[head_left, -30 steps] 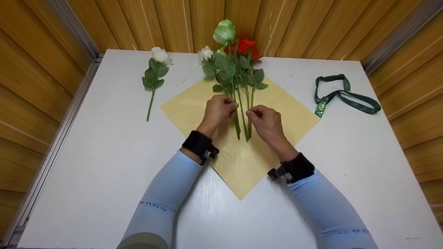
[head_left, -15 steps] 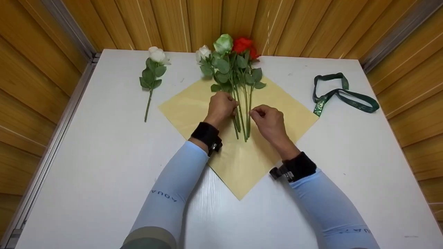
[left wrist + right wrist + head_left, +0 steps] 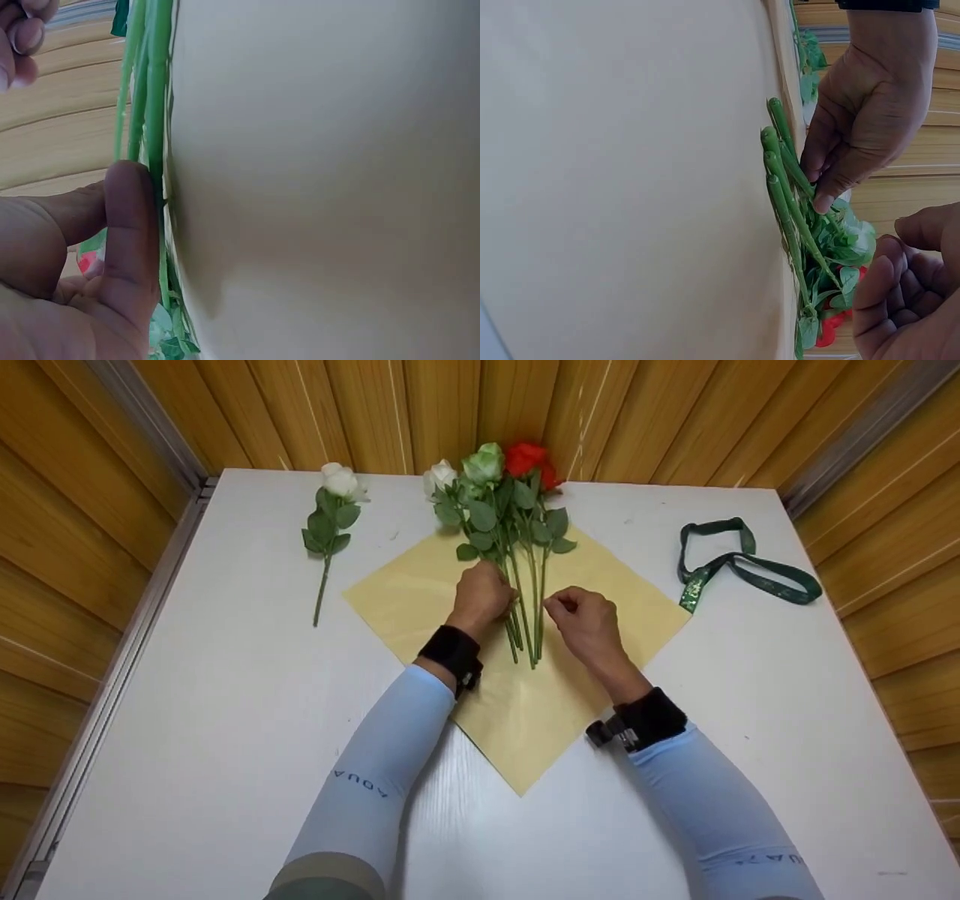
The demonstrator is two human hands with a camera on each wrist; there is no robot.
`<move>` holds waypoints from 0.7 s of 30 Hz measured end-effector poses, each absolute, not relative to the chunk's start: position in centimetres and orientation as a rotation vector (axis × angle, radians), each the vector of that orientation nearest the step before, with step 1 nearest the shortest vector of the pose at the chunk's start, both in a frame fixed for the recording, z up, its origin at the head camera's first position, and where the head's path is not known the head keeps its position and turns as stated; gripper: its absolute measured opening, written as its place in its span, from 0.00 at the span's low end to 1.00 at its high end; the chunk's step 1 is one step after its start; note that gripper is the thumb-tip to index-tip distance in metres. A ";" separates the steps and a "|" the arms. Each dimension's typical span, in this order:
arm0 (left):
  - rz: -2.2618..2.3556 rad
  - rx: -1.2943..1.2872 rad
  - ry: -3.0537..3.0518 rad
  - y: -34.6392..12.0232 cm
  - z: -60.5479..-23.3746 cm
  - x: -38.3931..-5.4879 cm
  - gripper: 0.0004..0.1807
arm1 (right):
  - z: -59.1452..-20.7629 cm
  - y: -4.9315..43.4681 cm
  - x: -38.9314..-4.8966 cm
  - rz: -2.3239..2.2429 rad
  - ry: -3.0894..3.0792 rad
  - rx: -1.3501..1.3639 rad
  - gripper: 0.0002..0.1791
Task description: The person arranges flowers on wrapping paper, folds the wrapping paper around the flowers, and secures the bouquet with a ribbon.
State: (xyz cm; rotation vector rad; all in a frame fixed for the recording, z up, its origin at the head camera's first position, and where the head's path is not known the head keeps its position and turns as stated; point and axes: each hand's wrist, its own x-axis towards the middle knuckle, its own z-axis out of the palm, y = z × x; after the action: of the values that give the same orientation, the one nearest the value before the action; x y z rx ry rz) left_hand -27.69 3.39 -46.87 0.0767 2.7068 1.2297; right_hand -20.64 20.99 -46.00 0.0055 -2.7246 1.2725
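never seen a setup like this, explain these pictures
No robot here, just a person working bare-handed. The wide view comes from a camera worn on the head, the close-ups from the wrist cameras. On the white table lies a tan paper sheet, with a bunch of white, green and red roses partly on it. A single white rose lies to the left, a dark green ribbon to the right. The left hand pinches rose stems; the right hand, fingers curled beside them, seems empty.
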 end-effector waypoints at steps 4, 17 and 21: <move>1.193 0.114 2.734 3.3 -46.8 -27.4 0.28 | -46.1 21.0 -20.8 1.269 -2.737 -0.001 0.12; 1.122 0.229 2.775 3.2 -46.8 -27.1 0.29 | -46.3 20.6 -21.0 1.241 -2.774 0.019 0.12; 1.122 0.234 2.779 3.1 -46.6 -27.0 0.28 | -46.2 20.6 -21.0 1.246 -2.770 0.009 0.12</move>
State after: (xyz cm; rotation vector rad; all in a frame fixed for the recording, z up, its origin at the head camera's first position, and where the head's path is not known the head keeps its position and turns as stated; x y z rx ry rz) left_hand -27.01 3.06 -46.61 0.2341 2.7786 1.1224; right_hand -20.99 20.55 -46.18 0.0092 -2.7701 1.2462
